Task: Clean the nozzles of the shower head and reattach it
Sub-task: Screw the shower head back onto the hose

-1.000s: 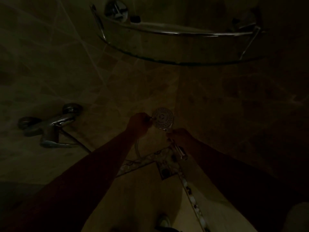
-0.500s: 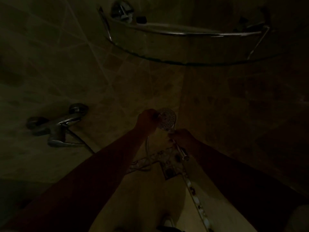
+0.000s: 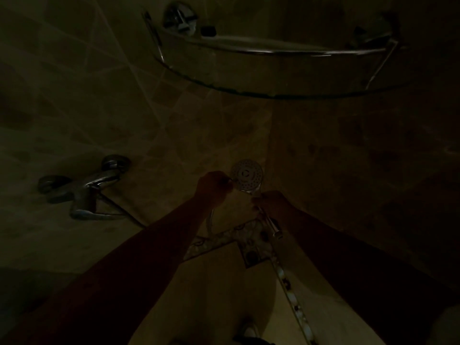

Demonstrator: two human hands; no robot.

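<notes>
The scene is very dark. A round chrome shower head (image 3: 247,175) faces me in the shower corner, its nozzle face showing rings of small holes. My right hand (image 3: 271,202) grips its handle just below the head; the handle's end (image 3: 275,226) sticks out under the hand. My left hand (image 3: 214,184) is curled at the head's left rim, fingertips against the edge; whether it pinches something small there is too dark to tell. The hose (image 3: 210,220) hangs down behind my left wrist.
A chrome mixer tap (image 3: 84,188) is fixed to the left tiled wall. A curved glass corner shelf with a chrome rail (image 3: 273,52) hangs above, a chrome fitting (image 3: 180,18) at its left end. A patterned border strip (image 3: 291,287) runs along the floor.
The view shifted slightly. The shower head has turned its face more squarely toward me, and both hands stay on it in nearly the same place.
</notes>
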